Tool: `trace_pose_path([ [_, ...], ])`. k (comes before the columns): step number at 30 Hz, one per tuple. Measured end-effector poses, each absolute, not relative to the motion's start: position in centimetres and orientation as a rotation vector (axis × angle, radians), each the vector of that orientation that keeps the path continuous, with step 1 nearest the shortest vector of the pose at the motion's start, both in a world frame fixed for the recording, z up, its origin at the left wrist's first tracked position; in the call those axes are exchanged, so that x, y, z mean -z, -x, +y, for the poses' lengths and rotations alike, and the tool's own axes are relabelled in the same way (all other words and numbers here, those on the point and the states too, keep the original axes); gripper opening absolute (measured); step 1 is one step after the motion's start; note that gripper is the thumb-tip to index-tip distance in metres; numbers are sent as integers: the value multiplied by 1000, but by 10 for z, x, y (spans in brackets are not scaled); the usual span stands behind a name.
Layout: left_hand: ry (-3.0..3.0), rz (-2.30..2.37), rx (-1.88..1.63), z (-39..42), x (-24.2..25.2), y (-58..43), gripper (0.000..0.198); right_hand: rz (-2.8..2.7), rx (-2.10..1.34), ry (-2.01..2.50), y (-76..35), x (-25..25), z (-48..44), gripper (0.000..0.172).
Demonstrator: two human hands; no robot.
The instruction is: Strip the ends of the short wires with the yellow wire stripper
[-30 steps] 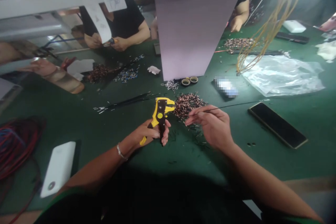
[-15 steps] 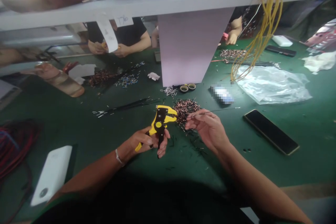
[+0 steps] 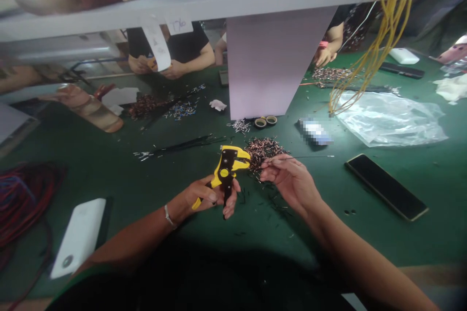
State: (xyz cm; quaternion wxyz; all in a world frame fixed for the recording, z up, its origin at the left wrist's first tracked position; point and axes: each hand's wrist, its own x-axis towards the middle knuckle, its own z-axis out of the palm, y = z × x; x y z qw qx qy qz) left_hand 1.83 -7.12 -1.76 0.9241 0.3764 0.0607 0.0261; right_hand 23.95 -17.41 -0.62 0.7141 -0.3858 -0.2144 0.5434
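Observation:
My left hand (image 3: 209, 195) is closed around the handles of a yellow and black wire stripper (image 3: 226, 167), jaws pointing up and right. My right hand (image 3: 292, 180) pinches a thin black wire (image 3: 310, 157) that runs off to the right over the green table (image 3: 146, 175). The wire's near end sits close to the stripper's jaws. Just behind both hands lies a pile of small copper-coloured terminals (image 3: 263, 148). Short black offcuts (image 3: 270, 201) are scattered on the table below my hands.
A black phone (image 3: 386, 186) lies right of my hand, a white power bank (image 3: 79, 235) at the left, red and blue wires (image 3: 22, 199) at far left. Black wires (image 3: 182, 146), tape rolls (image 3: 265, 121), a plastic bag (image 3: 390, 116) and hanging yellow wires (image 3: 375, 43) lie beyond. Other people's hands (image 3: 160, 65) work across the table.
Both hands stay almost where they were; the view shifted slightly. The left hand's grip on the stripper handles loosened a little and the stripper tilted more to the right.

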Motion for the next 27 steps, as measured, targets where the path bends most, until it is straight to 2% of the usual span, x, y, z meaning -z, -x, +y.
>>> trace_pose_path([
  [27, -791, 158, -83, -75, 16, -20, 37, -382, -1264, 863, -233, 0, -174, 5],
])
